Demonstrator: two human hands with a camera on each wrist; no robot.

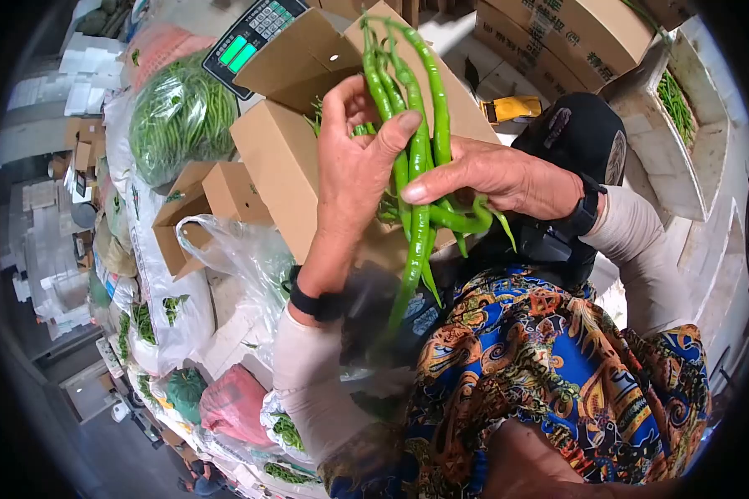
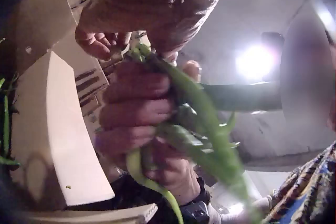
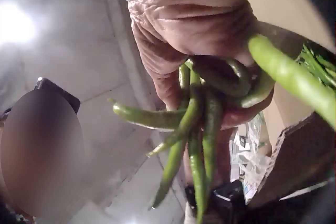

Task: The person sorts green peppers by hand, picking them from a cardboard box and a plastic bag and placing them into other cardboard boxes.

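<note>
A bunch of long green chili peppers (image 1: pixel 420 158) is held up between both hands, stems at the top in the head view. My right hand (image 1: pixel 499 170) grips the bunch around its middle, thumb lying across the front. Opposite it, my left hand (image 1: pixel 354 162) holds the upper part, with the thumb against the peppers and the fingers curled. Curved tips hang below the right hand (image 3: pixel 194 29) in the right wrist view. One long pepper reaches down past the bunch, blurred at its lower end. Behind the hands stands an open cardboard box (image 1: pixel 275 158), with more green peppers inside.
A scale (image 1: pixel 254 41) with a lit green display stands behind the box. To the left are a clear bag of green peppers (image 1: pixel 183 121), a smaller carton (image 1: pixel 233 191) and a plastic bag (image 1: pixel 241 258). A white bin (image 1: pixel 653 141) holding peppers stands right, near stacked cartons (image 1: pixel 558 41).
</note>
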